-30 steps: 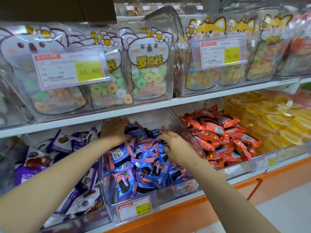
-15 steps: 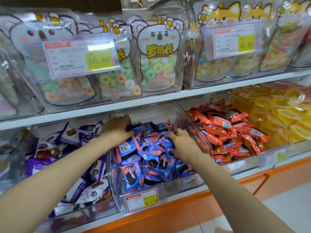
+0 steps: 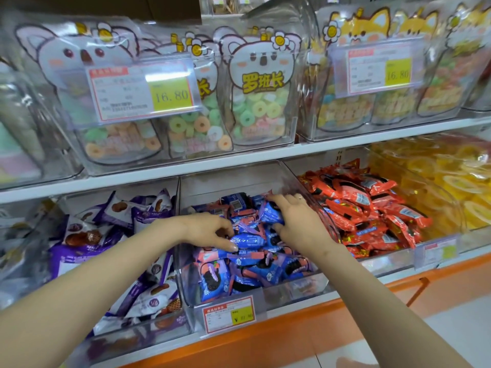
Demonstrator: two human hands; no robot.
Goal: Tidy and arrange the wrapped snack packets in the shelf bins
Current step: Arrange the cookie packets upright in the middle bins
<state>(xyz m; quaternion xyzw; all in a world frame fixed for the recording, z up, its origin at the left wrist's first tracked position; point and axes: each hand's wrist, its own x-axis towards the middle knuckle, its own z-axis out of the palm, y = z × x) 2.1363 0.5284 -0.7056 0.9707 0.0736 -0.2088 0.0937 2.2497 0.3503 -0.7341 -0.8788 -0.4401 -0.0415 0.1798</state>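
Clear shelf bin (image 3: 297,289) holds blue packets (image 3: 256,272); left fingers (image 3: 221,227) pinch one, right fingers (image 3: 282,202) curl round another.

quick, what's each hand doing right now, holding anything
Left hand: pinches a blue packet between thumb and curled fingers.
Right hand: fingers lie over the blue packets; whether it grips one cannot be told.

1. You have one view, worn on your head. It looks forward and down along your forearms at your left hand (image 3: 210,231) and right hand (image 3: 299,221).
2. It sits close: both hands fill the middle, over the blue packets (image 3: 249,241).
3. The wide angle also takes in the upper shelf (image 3: 239,162) above your hands, purple packets (image 3: 111,235) beyond your left hand, red packets (image 3: 372,208) beyond your right, and the floor (image 3: 451,328) below.
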